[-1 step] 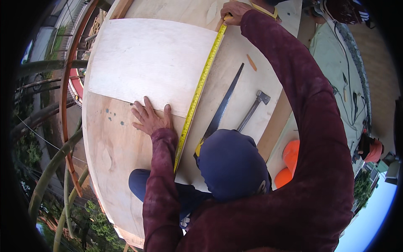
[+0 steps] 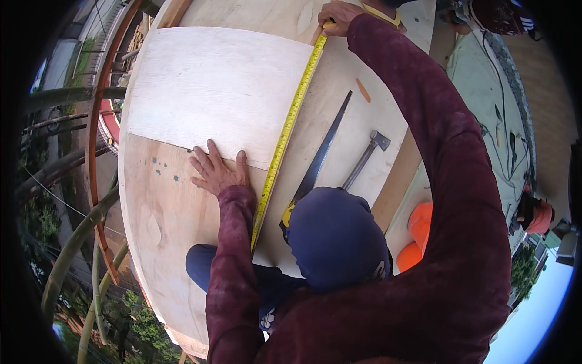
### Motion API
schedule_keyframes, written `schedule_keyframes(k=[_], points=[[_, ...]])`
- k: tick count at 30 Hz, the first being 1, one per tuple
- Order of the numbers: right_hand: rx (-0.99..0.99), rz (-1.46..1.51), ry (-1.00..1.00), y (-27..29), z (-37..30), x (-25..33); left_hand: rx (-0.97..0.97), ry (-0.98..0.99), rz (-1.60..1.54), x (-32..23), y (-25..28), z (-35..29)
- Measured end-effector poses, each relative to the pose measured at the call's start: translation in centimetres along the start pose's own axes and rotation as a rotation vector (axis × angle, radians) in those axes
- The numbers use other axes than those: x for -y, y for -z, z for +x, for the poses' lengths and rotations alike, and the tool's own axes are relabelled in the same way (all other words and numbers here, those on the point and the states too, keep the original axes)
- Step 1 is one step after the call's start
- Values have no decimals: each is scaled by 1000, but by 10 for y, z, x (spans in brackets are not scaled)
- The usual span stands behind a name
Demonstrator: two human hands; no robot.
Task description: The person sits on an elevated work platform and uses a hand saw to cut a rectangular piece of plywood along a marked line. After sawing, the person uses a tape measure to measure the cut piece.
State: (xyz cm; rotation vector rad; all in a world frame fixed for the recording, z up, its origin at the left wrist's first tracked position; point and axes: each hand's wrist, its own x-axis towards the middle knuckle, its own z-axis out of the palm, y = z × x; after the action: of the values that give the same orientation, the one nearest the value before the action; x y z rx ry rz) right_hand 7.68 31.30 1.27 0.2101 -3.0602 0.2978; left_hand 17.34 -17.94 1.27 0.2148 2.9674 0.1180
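Note:
A pale, whitish thin board lies on a larger plywood surface. My left hand rests flat with fingers spread, across the board's near edge. A yellow tape measure blade runs along the board's right side, from the far edge back towards my body. At its far end my right hand is closed on the tape. To the right of the tape lie a handsaw and a hatchet-like tool with a metal head. Dark blue cloth hides part of both tools' near ends.
A small orange-brown wooden sliver lies beyond the saw. Orange rounded objects sit at the right. Another person shows at the top right. Cables lie on a pale green surface. Poles and a drop border the left edge.

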Motion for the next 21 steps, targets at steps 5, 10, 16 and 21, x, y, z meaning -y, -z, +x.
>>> schedule_keyframes(k=[5,10,16,21], points=[[51,33,-5,4,3,6,14,21,18,0,2,-1],[50,63,31,12,6,-3,15,9,6,-5,6,2],[156,7,-2,11,10,-7,51,19,21,-2,1,3],[143,28,2,12,7,-5,34,11,-15,-2,1,3]])
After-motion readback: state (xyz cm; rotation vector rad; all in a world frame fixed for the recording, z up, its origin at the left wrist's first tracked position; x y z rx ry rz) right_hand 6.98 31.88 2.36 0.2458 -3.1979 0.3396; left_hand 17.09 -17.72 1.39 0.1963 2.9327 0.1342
